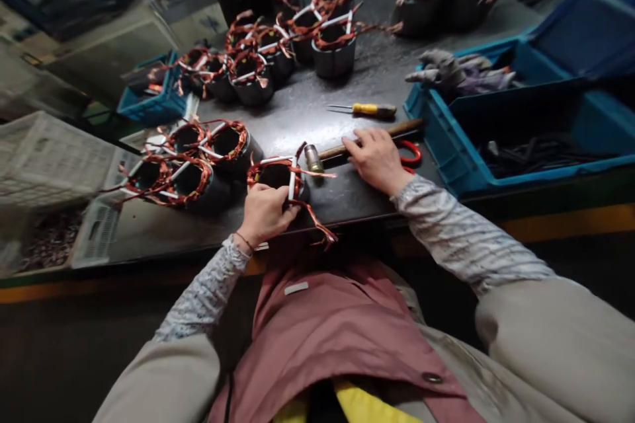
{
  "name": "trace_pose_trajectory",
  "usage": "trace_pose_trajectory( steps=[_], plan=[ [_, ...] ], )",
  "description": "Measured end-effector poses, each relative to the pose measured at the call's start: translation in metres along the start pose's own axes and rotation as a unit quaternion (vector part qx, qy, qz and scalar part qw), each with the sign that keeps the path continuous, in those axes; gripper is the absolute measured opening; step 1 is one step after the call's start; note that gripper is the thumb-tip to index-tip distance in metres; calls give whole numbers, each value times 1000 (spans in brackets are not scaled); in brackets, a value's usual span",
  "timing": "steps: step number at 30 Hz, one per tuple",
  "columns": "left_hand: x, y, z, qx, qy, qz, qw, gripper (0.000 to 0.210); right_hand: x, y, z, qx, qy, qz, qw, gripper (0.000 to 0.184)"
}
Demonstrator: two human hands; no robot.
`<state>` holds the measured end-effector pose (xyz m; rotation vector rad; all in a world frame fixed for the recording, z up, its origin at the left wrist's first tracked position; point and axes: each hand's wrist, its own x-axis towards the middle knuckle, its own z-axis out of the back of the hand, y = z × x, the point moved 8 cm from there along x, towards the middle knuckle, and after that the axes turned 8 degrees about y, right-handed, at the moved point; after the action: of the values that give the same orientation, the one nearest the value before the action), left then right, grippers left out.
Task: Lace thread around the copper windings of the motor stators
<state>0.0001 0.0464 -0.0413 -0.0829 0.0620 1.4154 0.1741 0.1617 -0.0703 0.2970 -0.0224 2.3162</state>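
“So, where was the wound core (278, 175)?”

“Upright at the near edge of the bench (292, 102), its loose copper leads trailing to the right.”

“And the left hand (265, 211)?”

“Closed over the core's near rim, thumb toward the right; the fingertips were hidden.”

“What about the right hand (378, 157)?”

“It lay over the handle of the hammer (333, 153), fingers loosely bent and slightly apart. I couldn't tell whether they had closed round the wood. The hammer's head sat just right of the core.”

“Which step was that, then?”

“I'd judge it a steadying-and-reaching step: left hand on the core, right hand at the tool.”

“And what did the next move call for?”

“Probably a sure grip on the handle, with the core kept steady and the loose leads clear of the hammer's head.”

“Anything close by to catch on?”

“A red-handled tool (418, 153) lay beside the right hand, and a screwdriver (370, 110) lay on its far side. Farther right stood a blue bin (449, 145). Four more cores (201, 188) were grouped to the left, with another cluster (255, 92) on the far side.”
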Motion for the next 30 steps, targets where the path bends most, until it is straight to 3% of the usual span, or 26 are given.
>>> trace_pose_trajectory(
  steps=[4, 6, 8, 12, 14, 16, 20, 24, 30],
  plan=[
    [-6, -27, -4, -25, -6, -57, 998, 23, -62, 70, 33, 67, -90, 147, 983, 47],
    [-8, -36, -5, -33, -1, -86, 996, 23, -82, 102, 42, 103, -88, 197, 971, 38],
    [-10, -41, -5, -50, 7, -119, 992, 22, -80, 116, 49, 151, -80, 201, 965, 27],
    [-15, -40, -2, -106, 15, -183, 977, 32, -27, 91, 52, 265, -52, 113, 956, 31],
    [-16, -36, -1, -131, 24, -196, 971, 30, 0, 82, 45, 280, 6, 121, 952, 35],
    [-17, -33, -1, -148, 37, -202, 968, 25, 12, 83, 40, 258, 68, 173, 948, 36],
    [-20, -28, 2, -181, 9, -180, 967, 30, -4, 96, 35, 173, 113, 275, 939, 27],
    [-21, -21, 1, -217, -7, -146, 965, 21, -16, 94, 35, 183, 75, 266, 944, 17],
    [-17, -17, 2, -235, 13, -154, 959, 14, 0, 89, 25, 291, 84, 234, 924, 23]
  ],
)
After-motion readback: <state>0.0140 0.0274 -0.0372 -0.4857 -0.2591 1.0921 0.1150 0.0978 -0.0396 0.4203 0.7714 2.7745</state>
